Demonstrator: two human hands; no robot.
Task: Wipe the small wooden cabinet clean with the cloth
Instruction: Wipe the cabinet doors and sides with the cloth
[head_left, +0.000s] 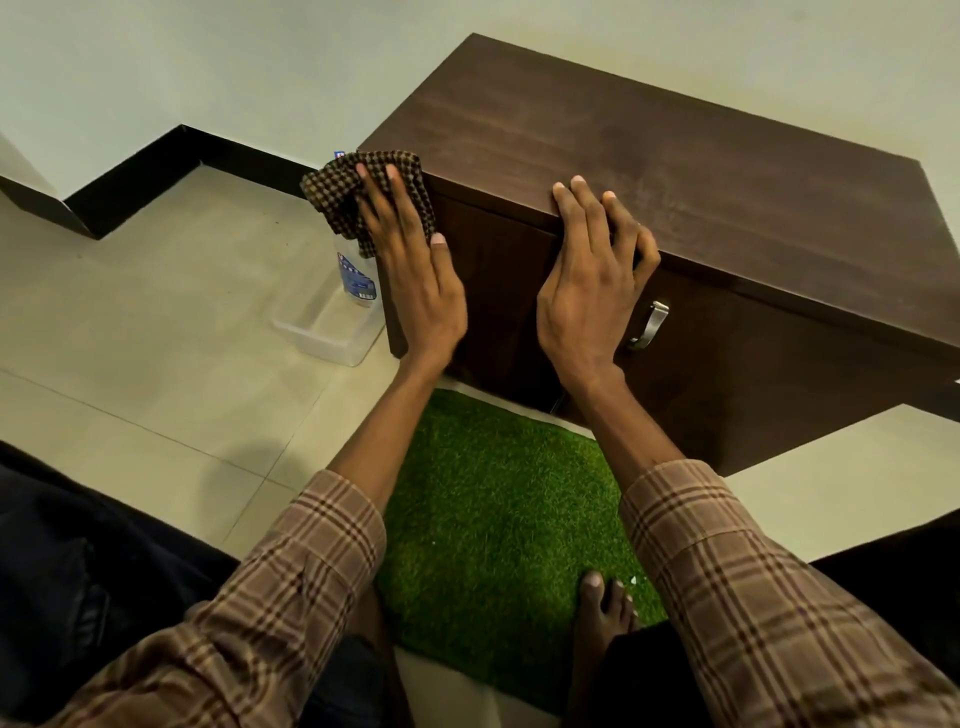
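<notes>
Evidently brown checked cloth is flat-pressed by left hand on centre-left corner of dark wooden cabinet, braced by right hand gripping its edge.

One cabinet, one cloth, one bottle, one container, one mat, one handle; two hands: left hand, right hand.

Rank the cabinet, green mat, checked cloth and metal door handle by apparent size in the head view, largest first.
1. cabinet, clearly the largest
2. green mat
3. checked cloth, partly covered by a hand
4. metal door handle, smallest
</notes>
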